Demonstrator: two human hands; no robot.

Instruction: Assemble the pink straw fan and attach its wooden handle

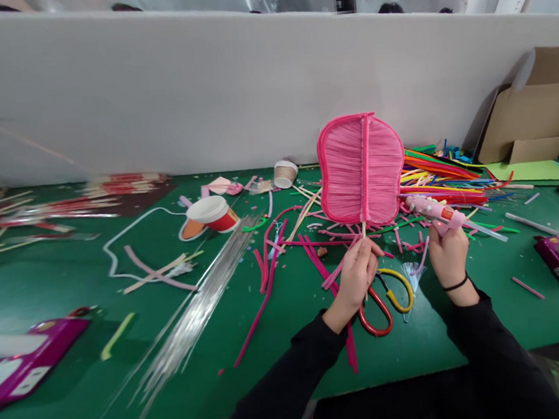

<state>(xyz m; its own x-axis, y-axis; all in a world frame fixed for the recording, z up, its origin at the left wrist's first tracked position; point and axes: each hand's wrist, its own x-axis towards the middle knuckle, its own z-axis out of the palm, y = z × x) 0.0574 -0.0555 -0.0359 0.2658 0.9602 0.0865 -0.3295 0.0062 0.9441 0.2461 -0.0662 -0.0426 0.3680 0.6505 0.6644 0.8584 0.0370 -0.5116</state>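
My left hand (359, 274) is closed around the thin wooden stick of a pink fan (387, 166), which stands upright above it. The fan has a bright pink rim, a centre rib and fine pink strands across both halves. In my right hand (449, 256) is a pink glue gun (435, 211), its nozzle pointing left at the fan's lower right edge; whether it touches cannot be told. A clear glue stick (486, 230) sticks out of its back. Just below my left hand lie scissors (376, 312) with one red and one yellow handle loop.
Pink pipe cleaners (269, 303) and cut bits litter the green table (178, 390). Bundled silver wires (195, 316) lie left of centre near a paper cup (218, 214). Coloured pipe cleaners (444, 174) are heaped behind the glue gun. Purple power strips (32, 362) sit at both sides; a cardboard box (537, 112) stands right.
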